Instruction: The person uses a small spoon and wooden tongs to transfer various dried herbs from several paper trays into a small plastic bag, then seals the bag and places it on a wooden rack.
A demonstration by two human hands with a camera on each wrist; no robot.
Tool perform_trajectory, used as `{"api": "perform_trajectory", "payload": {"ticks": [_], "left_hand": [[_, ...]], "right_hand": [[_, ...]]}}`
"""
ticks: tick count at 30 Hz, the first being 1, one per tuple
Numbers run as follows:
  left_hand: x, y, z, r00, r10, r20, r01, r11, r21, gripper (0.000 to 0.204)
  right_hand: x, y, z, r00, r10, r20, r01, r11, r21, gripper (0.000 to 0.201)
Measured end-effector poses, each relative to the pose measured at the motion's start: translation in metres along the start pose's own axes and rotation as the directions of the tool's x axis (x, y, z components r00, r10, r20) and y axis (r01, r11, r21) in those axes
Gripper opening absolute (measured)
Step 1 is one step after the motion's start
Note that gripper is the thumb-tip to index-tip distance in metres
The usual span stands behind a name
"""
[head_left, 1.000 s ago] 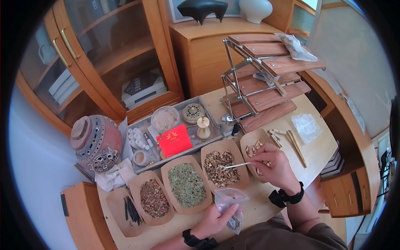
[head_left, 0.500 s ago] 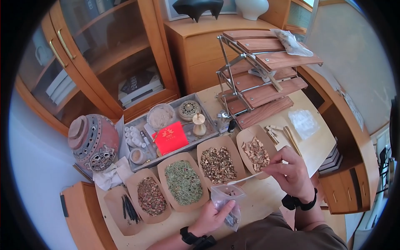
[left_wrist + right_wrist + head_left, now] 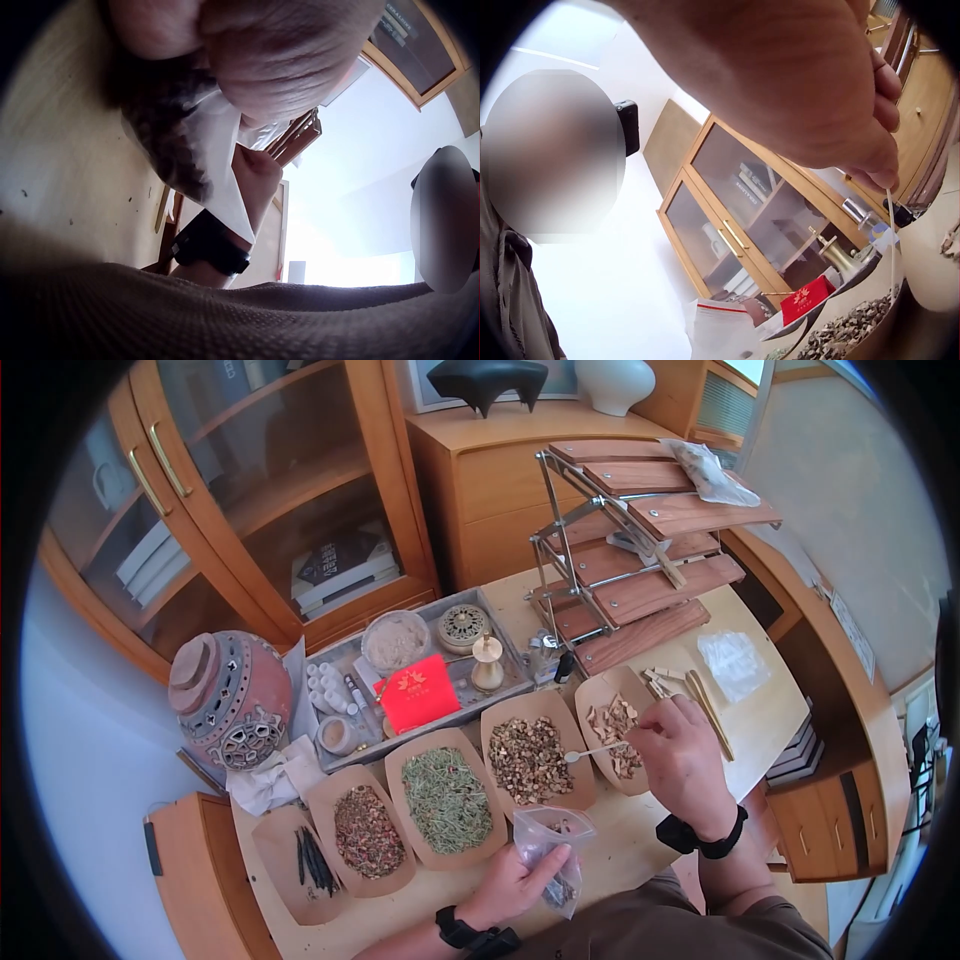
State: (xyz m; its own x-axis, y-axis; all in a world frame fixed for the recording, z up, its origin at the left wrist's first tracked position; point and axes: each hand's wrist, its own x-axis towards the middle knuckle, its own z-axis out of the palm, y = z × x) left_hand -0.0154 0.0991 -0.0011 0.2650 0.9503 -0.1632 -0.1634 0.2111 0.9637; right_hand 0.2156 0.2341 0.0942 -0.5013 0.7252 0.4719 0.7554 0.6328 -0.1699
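Note:
In the head view my right hand [image 3: 688,765] pinches the thin handle of a small long-handled spoon [image 3: 603,747]. The spoon's tip reaches over the right side of a paper tray of brown chopped herb pieces [image 3: 527,760]. My left hand [image 3: 512,890] grips a clear zip bag [image 3: 548,828], its mouth spread apart below that tray. Dark bits show low in the bag [image 3: 180,142] in the left wrist view. Under the right hand, partly covered by it, stands a tray of pale wood chips [image 3: 612,725].
Leftward stand trays of green cut herb [image 3: 445,800], reddish bits [image 3: 368,835] and dark pods [image 3: 315,860]. Behind them a grey tray [image 3: 510,685] bears a red packet [image 3: 417,693] and brass pieces. A slatted wooden rack [image 3: 640,560] and tweezers [image 3: 710,715] are at right.
The spoon went from the brown herb tray to the bag's mouth, then back up to that tray's right side. My right hand moved with it; the left hand kept holding the bag.

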Motion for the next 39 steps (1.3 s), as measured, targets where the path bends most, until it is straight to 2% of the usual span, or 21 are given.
{"api": "perform_trajectory", "payload": {"ticks": [4, 6, 10, 18, 33, 39], "left_hand": [[0.0, 0.003, 0.001, 1.0, 0.012, 0.008, -0.012, 1.0, -0.002, 0.028], [0.001, 0.003, 0.001, 1.0, 0.018, 0.003, -0.018, 1.0, -0.006, 0.028], [0.0, 0.004, 0.001, 1.0, 0.012, 0.005, -0.012, 1.0, 0.015, 0.029], [0.0, -0.001, 0.001, 1.0, 0.009, 0.008, -0.01, 1.0, 0.014, 0.031], [0.001, -0.002, -0.002, 1.0, 0.021, 0.022, -0.022, 0.998, 0.051, 0.032], [0.001, -0.001, -0.001, 0.999, 0.037, 0.025, -0.038, 0.997, 0.061, 0.032]], "right_hand": [[0.003, -0.004, 0.013, 0.998, -0.03, 0.062, 0.029, 0.999, 0.02, 0.01], [0.004, -0.007, 0.023, 0.994, -0.026, 0.109, 0.011, 0.991, 0.134, 0.012], [0.003, -0.013, 0.041, 0.997, -0.009, 0.074, -0.011, 0.965, 0.261, 0.012], [-0.002, -0.009, 0.045, 0.984, 0.157, 0.084, -0.178, 0.889, 0.423, 0.018], [-0.01, 0.003, 0.028, 0.96, 0.251, 0.126, -0.28, 0.824, 0.492, 0.018], [-0.011, 0.001, 0.016, 0.96, 0.247, 0.13, -0.279, 0.821, 0.498, 0.018]]}}
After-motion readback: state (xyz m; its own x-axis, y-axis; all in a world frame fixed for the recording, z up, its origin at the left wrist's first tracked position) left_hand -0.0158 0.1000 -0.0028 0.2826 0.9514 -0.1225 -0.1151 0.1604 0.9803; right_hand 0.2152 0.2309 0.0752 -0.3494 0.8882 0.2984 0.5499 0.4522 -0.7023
